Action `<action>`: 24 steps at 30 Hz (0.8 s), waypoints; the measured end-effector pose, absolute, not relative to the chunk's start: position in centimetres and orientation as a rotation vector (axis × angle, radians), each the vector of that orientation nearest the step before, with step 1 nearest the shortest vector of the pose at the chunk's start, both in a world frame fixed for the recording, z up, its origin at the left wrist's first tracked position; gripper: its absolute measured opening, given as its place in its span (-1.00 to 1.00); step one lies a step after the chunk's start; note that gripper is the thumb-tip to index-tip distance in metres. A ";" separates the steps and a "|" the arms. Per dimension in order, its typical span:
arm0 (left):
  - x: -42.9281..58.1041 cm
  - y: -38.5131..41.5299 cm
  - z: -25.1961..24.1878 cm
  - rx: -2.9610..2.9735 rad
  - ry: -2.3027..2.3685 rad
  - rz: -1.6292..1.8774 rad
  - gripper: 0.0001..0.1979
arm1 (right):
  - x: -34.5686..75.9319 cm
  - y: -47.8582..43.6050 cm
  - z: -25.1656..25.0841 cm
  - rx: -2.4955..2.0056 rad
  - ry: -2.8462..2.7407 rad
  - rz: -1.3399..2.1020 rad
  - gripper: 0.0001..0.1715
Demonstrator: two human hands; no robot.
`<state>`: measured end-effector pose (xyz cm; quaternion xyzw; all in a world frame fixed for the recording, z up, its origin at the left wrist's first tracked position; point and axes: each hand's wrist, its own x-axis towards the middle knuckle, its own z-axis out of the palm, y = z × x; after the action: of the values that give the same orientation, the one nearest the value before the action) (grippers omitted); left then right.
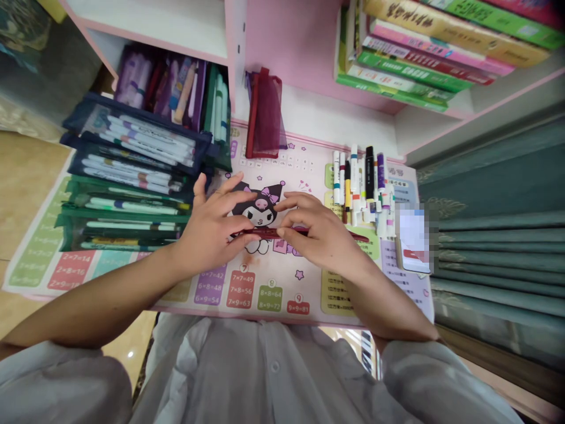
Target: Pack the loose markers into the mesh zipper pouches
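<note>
My left hand (216, 222) and my right hand (315, 228) are above the middle of the printed desk mat. Between them runs a thin dark red zipper pouch (267, 233), seen nearly edge-on. My left thumb and index finger pinch its left part, the other fingers raised and spread. The right thumb and curled fingers grip it further right, and its end (359, 237) sticks out beyond that hand. Whether anything is inside the pouch cannot be seen. Behind it, a cartoon figure (260, 206) is printed on the mat.
Mesh pouches of markers (132, 171) lie stacked at left, with more pouches (176, 88) in the shelf cubby. Flat red pouches (266, 118) lie at the back. Loose markers (364, 182) and a phone (412, 241) are on the right. Books (441, 53) fill the upper shelf beside a curtain (498, 224).
</note>
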<state>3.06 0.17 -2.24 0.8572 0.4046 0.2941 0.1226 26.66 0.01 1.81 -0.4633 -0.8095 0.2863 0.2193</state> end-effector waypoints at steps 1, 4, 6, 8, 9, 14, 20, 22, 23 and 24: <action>3.1 0.2 -2.2 2.490 1.188 0.847 -0.77 | 26.7 0.0 1.8 -1.283 -2.239 0.793 -0.78; 3.0 0.2 -2.2 2.481 1.202 0.827 -0.78 | 26.8 0.0 1.8 -1.288 -2.240 0.797 -0.78; 3.0 0.2 -2.2 2.482 1.195 0.827 -0.78 | 26.8 0.0 1.8 -1.286 -2.244 0.797 -0.78; 3.0 0.2 -2.2 2.481 1.181 0.841 -0.78 | 26.7 0.0 1.9 -1.279 -2.251 0.793 -0.78; 3.0 0.2 -2.2 2.481 1.175 0.848 -0.77 | 26.7 0.0 1.9 -1.276 -2.255 0.790 -0.79; 3.0 0.2 -2.3 2.483 1.181 0.855 -0.77 | 26.9 0.1 2.2 -1.291 -2.257 0.795 -0.77; 2.9 0.2 -2.3 2.496 1.167 0.881 -0.77 | 27.0 0.2 2.4 -1.328 -2.251 0.826 -0.76; 2.9 0.2 -2.3 2.504 1.170 0.872 -0.76 | 27.0 0.2 2.4 -1.331 -2.254 0.829 -0.76; 2.9 0.2 -2.3 2.505 1.173 0.864 -0.76 | 27.1 0.2 2.4 -1.332 -2.257 0.830 -0.76; 2.9 0.2 -2.3 2.506 1.179 0.854 -0.76 | 27.1 0.2 2.4 -1.337 -2.259 0.829 -0.77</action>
<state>2.94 0.20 -2.26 0.8583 0.4037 0.2925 0.1217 27.10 0.20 2.39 -0.4766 -0.8051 0.2955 0.1932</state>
